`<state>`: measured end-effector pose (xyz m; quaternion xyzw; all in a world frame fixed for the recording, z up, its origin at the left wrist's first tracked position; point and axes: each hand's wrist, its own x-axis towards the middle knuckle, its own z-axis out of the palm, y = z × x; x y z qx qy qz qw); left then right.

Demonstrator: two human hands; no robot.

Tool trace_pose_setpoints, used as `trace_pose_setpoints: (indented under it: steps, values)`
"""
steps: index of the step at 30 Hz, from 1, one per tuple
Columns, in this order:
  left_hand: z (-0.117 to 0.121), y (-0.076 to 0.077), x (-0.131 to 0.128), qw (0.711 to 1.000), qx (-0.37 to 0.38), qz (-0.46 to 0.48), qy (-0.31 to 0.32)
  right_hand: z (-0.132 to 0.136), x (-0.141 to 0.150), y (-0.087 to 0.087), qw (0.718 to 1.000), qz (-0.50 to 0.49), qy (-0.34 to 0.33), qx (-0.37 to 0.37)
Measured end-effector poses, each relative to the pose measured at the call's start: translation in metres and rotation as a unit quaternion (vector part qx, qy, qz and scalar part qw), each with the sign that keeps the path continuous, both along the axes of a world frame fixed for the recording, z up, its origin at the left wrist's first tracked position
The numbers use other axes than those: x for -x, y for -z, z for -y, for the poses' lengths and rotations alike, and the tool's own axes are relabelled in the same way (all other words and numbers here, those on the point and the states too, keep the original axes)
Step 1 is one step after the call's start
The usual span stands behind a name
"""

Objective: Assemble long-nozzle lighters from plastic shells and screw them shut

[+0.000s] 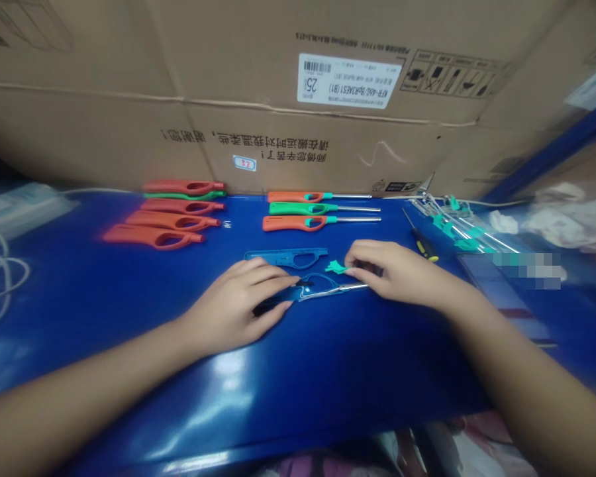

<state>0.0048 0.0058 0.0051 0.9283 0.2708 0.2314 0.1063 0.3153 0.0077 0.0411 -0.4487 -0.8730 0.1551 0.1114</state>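
Observation:
My left hand (241, 301) is closed around the handle end of an open blue lighter half-shell (322, 286) on the table. A white wire and a metal tube (352, 287) lie in that half-shell; its handle part is hidden under my fingers. My right hand (395, 271) pinches a small teal plastic trigger (336, 267) between thumb and forefinger, just above the tube. Whether the right fingers also touch the tube's end, I cannot tell. Directly behind lies a second blue half-shell (283, 257), flat on the table.
Several orange lighter shells (153, 235) and a green one lie back left. Three long lighters with metal tubes (298, 224) lie back centre. To the right are a screwdriver (420, 242), metal rods with teal parts (459, 225) and a flat dark panel (501, 291). A cardboard box (228, 126) stands behind.

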Motion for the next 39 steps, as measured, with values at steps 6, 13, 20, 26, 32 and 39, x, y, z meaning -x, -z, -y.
trace_pose_setpoints:
  steps: [6,13,20,26,32,39]
  values:
    - [0.000,0.001,0.000,1.000,-0.015,-0.003,0.009,0.008,0.014,0.002,0.999,-0.016,-0.033,0.006]
    - [0.000,-0.002,-0.002,1.000,-0.015,-0.018,0.019,0.006,0.019,0.004,0.997,0.028,-0.070,-0.012]
    - [0.000,-0.002,-0.002,0.999,-0.010,-0.024,0.022,0.008,0.019,-0.001,0.990,0.081,-0.092,-0.074]
    - [0.001,-0.005,-0.005,0.999,0.004,-0.026,0.028,0.010,0.024,0.002,0.983,0.115,-0.111,-0.093]
    - [0.001,-0.005,-0.004,0.999,0.000,-0.025,0.030,0.012,0.026,0.001,0.975,0.150,-0.120,-0.112]
    - [0.001,-0.004,-0.003,0.999,0.007,-0.018,0.035,0.014,0.032,0.003,0.979,0.116,-0.128,-0.110]
